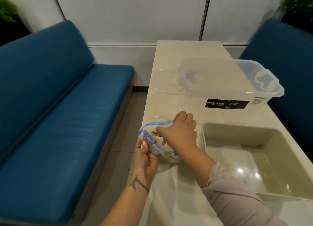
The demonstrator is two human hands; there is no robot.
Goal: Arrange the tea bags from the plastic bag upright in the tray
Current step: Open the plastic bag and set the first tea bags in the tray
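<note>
A clear plastic bag (153, 143) with a blue zip strip lies at the table's left edge, holding several tea bags (158, 139) with yellow labels. My left hand (146, 158) grips the near side of the bag's mouth. My right hand (179, 131) reaches across, its fingers curled on the far blue rim of the bag, pulling the mouth wide. The beige tray (254, 134) stands right of the bag with nothing visible inside it.
A clear Megabox storage box (271, 93) stands behind the tray, its clear lid (162, 83) lying flat to its left. Blue benches (59, 115) flank the cream table (177, 192). Green plants sit in the top corners.
</note>
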